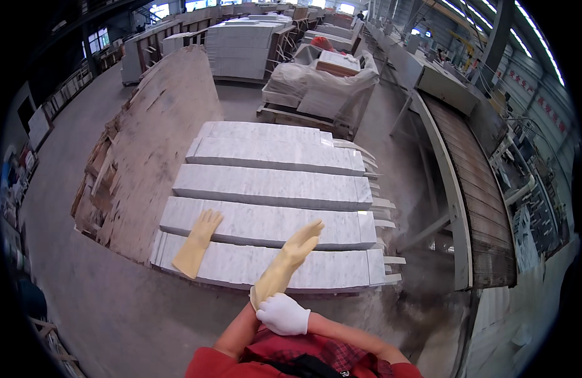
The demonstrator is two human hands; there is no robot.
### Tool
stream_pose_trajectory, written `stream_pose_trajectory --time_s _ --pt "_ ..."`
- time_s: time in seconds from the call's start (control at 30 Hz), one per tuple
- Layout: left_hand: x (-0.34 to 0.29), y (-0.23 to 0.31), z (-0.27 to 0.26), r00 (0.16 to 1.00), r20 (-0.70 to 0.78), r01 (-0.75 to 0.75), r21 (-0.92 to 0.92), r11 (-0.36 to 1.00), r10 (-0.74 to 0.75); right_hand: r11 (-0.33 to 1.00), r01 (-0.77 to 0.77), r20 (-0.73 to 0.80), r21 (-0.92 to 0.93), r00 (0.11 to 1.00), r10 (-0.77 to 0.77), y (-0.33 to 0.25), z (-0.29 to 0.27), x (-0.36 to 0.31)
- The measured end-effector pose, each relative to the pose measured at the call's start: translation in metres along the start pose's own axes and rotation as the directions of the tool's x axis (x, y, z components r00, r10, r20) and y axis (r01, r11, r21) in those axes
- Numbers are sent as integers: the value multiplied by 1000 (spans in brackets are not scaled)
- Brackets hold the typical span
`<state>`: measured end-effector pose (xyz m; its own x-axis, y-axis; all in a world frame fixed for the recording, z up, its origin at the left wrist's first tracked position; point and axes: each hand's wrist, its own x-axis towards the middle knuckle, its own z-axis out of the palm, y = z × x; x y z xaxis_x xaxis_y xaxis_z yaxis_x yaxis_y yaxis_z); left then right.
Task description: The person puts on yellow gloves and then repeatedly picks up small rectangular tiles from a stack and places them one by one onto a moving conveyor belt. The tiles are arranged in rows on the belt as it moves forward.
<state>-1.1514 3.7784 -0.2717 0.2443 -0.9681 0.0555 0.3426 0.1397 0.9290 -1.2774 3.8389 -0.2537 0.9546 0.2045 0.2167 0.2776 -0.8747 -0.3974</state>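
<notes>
Head view: above marble-like slabs (272, 188), a yellow rubber glove (275, 276) covers the straight-fingered, empty left hand (297, 244); its matching glove (198, 244) lies across two slabs, where a bump could dislodge it. The white-gloved right hand (283, 314) grips the cuff (255, 298); hard tugging could tear it.

Stone slabs (272, 187), smooth with slight sheen, loose rubber glove (196, 246), matt, second rubber glove (282, 266), smooth matt, white cloth glove (283, 315), matt, wooden panel (162, 145), rough, splintered at edge, plastic sheeting (294, 75), glossy, crumpled
</notes>
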Motion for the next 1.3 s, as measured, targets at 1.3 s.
stream_pose_trajectory --time_s 1.3 --pt "-230 -90 -321 37 -968 541 230 809 250 -269 -584 457 766 201 867 29 93 -131"
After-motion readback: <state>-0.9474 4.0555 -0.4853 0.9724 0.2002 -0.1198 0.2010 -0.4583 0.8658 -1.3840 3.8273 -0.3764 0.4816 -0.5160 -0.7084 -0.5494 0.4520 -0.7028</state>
